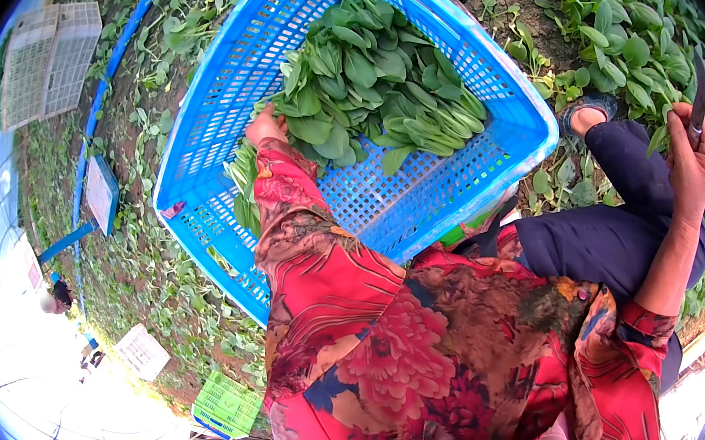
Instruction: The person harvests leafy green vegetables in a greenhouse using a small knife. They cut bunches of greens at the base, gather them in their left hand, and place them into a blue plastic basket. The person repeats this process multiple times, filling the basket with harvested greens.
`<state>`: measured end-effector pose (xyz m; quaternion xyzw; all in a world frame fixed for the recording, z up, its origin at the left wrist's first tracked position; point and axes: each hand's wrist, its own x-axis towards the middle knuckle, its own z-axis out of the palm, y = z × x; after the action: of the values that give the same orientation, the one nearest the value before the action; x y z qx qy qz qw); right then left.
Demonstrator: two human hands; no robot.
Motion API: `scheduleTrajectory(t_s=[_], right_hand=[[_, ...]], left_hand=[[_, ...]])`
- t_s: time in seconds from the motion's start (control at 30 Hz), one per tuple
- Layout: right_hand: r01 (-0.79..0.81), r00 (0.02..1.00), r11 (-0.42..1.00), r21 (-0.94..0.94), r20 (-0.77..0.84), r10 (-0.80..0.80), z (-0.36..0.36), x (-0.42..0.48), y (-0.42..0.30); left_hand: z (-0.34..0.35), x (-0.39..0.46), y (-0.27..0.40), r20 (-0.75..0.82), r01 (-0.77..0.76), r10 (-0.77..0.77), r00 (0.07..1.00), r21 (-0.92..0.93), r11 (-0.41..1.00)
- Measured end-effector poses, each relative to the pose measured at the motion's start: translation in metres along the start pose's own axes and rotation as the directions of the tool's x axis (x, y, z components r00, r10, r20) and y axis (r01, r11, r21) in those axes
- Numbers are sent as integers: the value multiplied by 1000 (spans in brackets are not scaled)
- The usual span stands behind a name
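A large blue plastic crate point(377, 207) stands before me, partly filled with leafy green vegetables point(368, 68) that have pale stalks. My left hand point(267, 127) is inside it near the left wall, with its fingers curled at the stalk ends of some greens; whether they grip the stalks is hard to tell. Out to the right, my right hand point(692, 158) holds a knife point(699, 92) by its handle, the dark blade pointing up and away. A small green leaf point(659, 138) shows beside those fingers, close to the growing plants.
Dense rows of leafy plants point(638, 37) grow at the right. Strewn leaves and soil lie left, with a blue hose point(94, 112), pale crates point(67, 60) and a green crate point(227, 404). My shod foot point(589, 115) is beside the blue crate. A person point(60, 295) is far left.
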<state>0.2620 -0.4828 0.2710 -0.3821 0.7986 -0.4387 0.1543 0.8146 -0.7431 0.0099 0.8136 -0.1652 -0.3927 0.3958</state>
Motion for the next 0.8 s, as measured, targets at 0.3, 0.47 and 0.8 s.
scheduleTrajectory(t_s=[0.3, 0.47, 0.8], right_hand=[[-17, 1000, 998, -52, -10, 16, 0, 1, 3], [-3, 1000, 1000, -21, -17, 3, 1, 2, 2], [-58, 998, 996, -65, -5, 58, -1, 0, 3]], left_hand=[[7, 2, -11, 79, -261, 254, 964, 465, 846], [6, 0, -28, -264, -287, 284, 922, 31, 958], [3, 67, -22, 13, 55, -53, 998, -147, 988]])
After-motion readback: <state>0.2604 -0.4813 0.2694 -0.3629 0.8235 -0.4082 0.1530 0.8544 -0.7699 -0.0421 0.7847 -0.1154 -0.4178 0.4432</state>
